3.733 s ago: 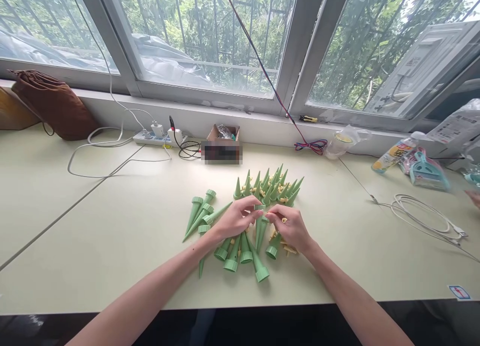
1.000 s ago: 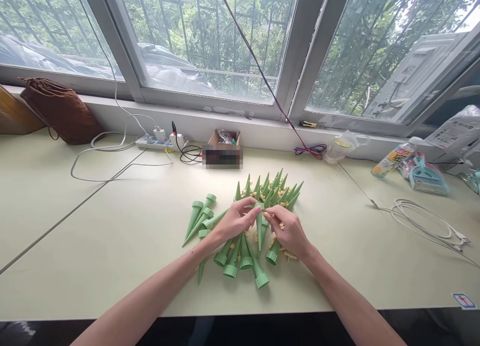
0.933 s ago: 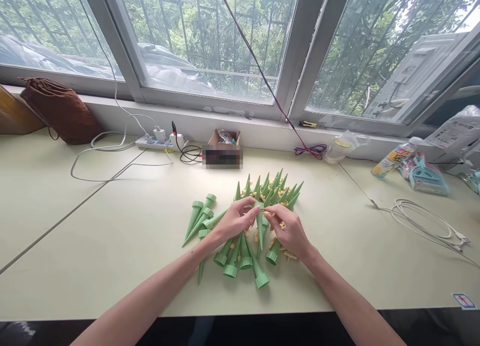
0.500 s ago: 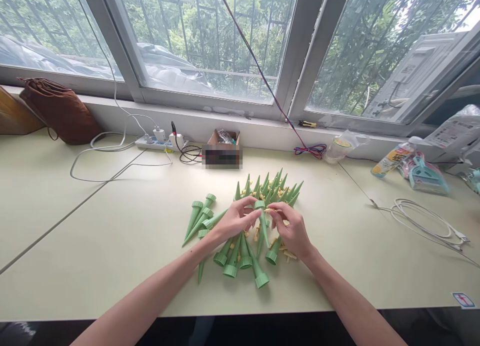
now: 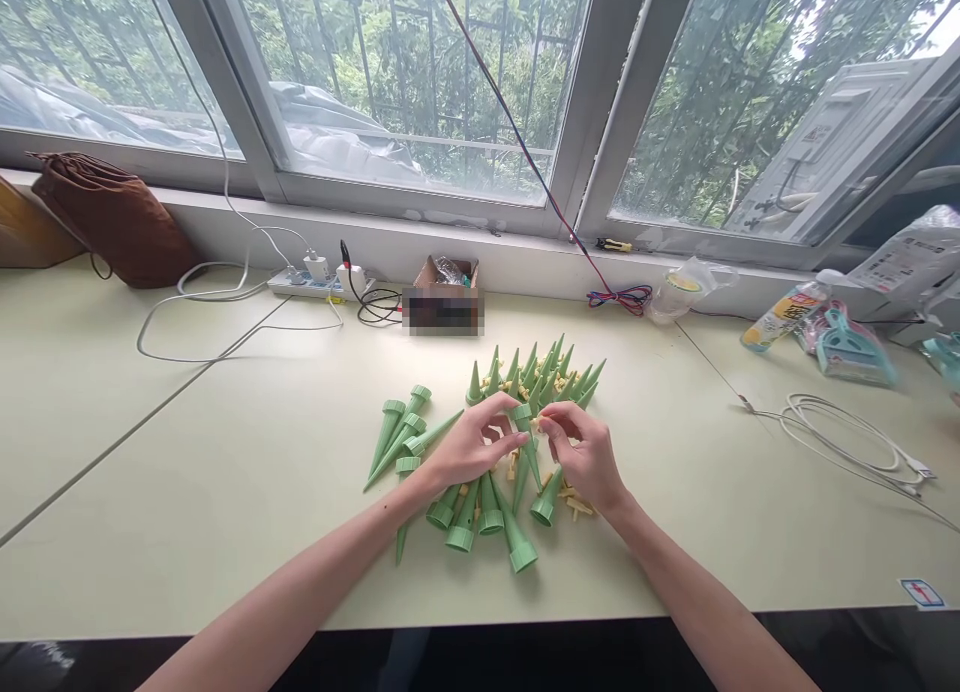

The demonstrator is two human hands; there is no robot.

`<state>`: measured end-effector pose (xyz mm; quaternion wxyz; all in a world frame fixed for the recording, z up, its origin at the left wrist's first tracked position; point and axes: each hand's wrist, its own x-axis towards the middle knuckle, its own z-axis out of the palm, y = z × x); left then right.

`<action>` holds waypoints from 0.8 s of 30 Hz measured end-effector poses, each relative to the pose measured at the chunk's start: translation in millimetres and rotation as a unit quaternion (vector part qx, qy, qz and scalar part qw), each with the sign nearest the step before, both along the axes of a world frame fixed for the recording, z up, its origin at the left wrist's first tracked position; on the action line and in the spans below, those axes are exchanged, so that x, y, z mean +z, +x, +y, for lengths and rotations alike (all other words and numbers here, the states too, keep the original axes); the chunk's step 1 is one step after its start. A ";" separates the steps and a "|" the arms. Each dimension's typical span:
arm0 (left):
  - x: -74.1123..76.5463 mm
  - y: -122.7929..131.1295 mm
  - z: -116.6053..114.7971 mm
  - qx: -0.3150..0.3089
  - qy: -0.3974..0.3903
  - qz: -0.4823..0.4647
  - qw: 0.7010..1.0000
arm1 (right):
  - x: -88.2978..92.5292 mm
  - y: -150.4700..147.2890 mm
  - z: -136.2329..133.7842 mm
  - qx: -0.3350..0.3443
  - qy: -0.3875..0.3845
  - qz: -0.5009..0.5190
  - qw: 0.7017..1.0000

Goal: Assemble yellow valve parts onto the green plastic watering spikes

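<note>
My left hand (image 5: 471,448) pinches a green plastic cone spike (image 5: 526,437) by its wide collar, tip pointing down toward me. My right hand (image 5: 586,458) is closed in a pinch on a small yellow plug (image 5: 537,424) right at that collar. Both hands hover over a pile of green cones (image 5: 487,507) lying on the pale table (image 5: 225,472). More cones with yellow pieces (image 5: 544,377) lie just beyond the hands, and a few cones (image 5: 401,434) lie to the left. Loose yellow plugs (image 5: 576,502) lie under my right hand.
A small cardboard box (image 5: 444,290) and a power strip (image 5: 315,280) with cables sit at the back by the window. A brown bag (image 5: 112,217) is far left. A white coiled cable (image 5: 847,434), a bottle (image 5: 784,317) and teal items (image 5: 851,347) lie at right.
The held cone's tip has swung toward the right. My right hand has drawn in closer to the collar. The view shifted slightly.
</note>
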<state>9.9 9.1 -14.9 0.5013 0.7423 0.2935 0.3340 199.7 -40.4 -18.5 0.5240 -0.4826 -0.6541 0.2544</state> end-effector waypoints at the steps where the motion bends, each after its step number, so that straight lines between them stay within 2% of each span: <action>1: 0.2 0.5 -0.3 0.003 0.020 -0.002 1.000 | 0.0 -0.1 -0.3 0.000 -0.001 0.001 1.000; 9: -4.8 2.6 -1.0 0.003 0.129 0.000 0.992 | 0.7 -1.0 -2.9 -0.005 -0.004 0.016 1.000; 17: -11.6 4.1 -0.7 0.011 0.255 0.000 0.967 | 1.4 -1.5 -2.8 0.009 -0.032 0.051 0.998; 20: -10.8 3.8 -2.2 0.018 0.249 -0.006 0.968 | 2.0 -2.3 -2.5 0.012 -0.032 0.061 0.998; 24: -6.9 3.0 -4.2 0.033 0.187 -0.004 0.982 | 2.4 -3.7 -2.4 0.024 -0.033 0.074 0.996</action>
